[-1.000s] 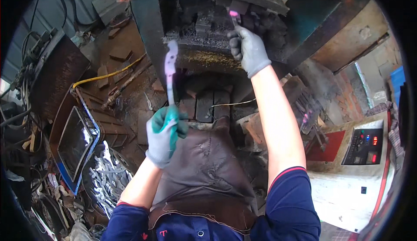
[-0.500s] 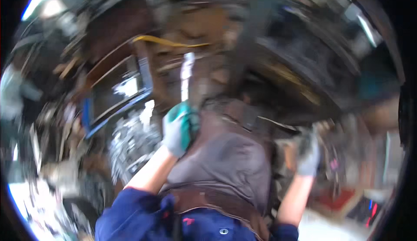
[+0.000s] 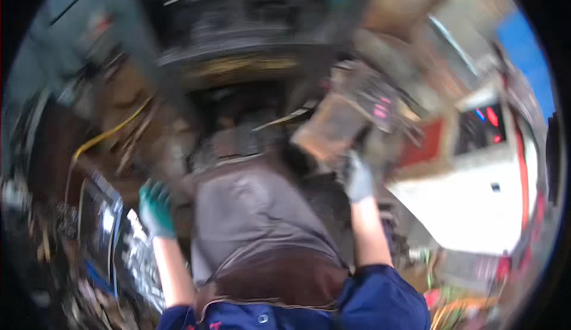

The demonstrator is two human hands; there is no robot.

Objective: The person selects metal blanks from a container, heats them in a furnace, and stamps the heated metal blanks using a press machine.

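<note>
Motion blurs the view. My left hand, in a white glove with green-coated fingers, is at the left of my lap. Its fingers look slightly bent and apart, with nothing visible in them. Beside it lies a heap of shiny silvery metal pieces. My right hand, gloved in white with a dark finger side, reaches to the near edge of a rusty brown block. Its fingers are smeared, and whether they grip anything cannot be made out. A brown apron covers my lap between the hands.
Ahead stands a large dark machine with a thin pale strip at its opening. A white cabinet with a lit red display is at right. A yellow cord or tube and a blue-edged frame are at left.
The view has swung right, so the machine and cabinet sit further left. The bright silvery strip in my left hand no longer shows there. My right hand is now by the rusty block.
</note>
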